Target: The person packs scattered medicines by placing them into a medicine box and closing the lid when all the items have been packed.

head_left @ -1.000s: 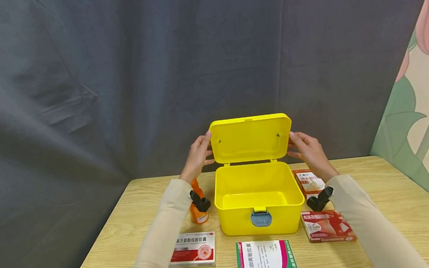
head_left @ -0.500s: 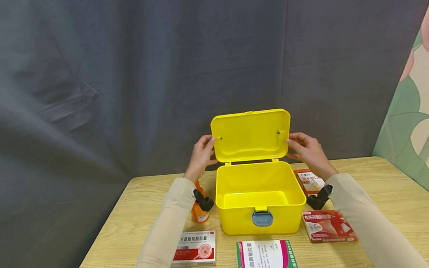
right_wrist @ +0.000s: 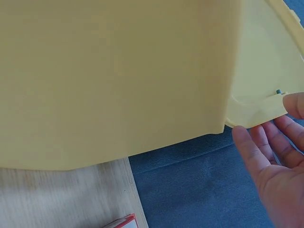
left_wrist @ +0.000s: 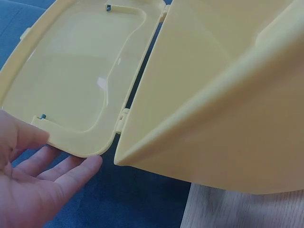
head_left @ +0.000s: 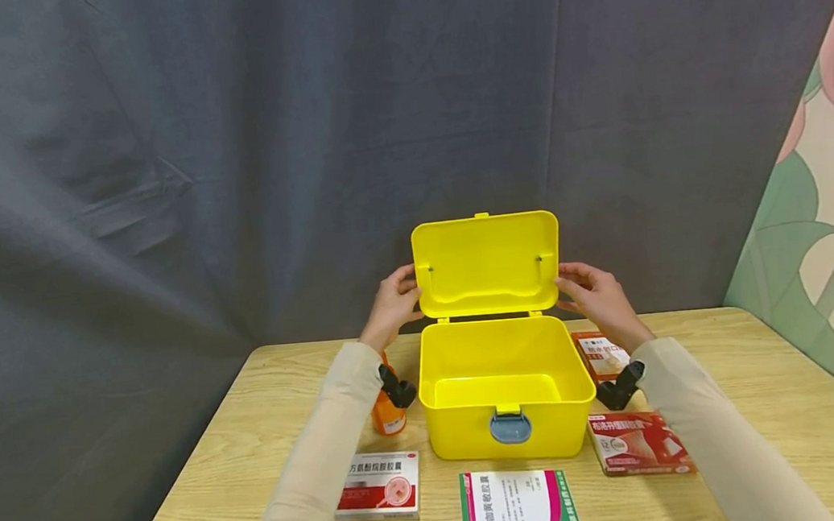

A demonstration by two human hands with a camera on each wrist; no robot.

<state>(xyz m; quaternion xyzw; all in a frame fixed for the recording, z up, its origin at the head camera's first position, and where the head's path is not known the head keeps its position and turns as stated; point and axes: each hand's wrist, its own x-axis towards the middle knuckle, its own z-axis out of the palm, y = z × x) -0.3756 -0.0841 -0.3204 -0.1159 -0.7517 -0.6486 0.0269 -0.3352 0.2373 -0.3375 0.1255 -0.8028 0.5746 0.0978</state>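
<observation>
A yellow plastic box [head_left: 505, 433] stands in the middle of the wooden table [head_left: 761, 398], its inside bare. The hinged lid [head_left: 486, 264] stands upright at the back. My left hand [head_left: 393, 301] holds the lid's left edge, thumb on the inner face and fingers behind it. My right hand [head_left: 588, 290] holds the right edge the same way. In the left wrist view the left hand [left_wrist: 33, 185] lies under the lid [left_wrist: 71, 80] beside the box wall [left_wrist: 228, 109]. The right wrist view shows the right hand [right_wrist: 275, 161] at the lid's corner [right_wrist: 256, 71].
An orange bottle [head_left: 384, 414] stands left of the box. Flat medicine packets lie around it: one at front left [head_left: 379, 485], one at front centre [head_left: 519, 503], two on the right [head_left: 636, 441] [head_left: 601, 354]. A grey curtain [head_left: 234, 144] hangs close behind the table.
The lid has swung further back to upright. Both hands have slid down its side edges and slightly inward.
</observation>
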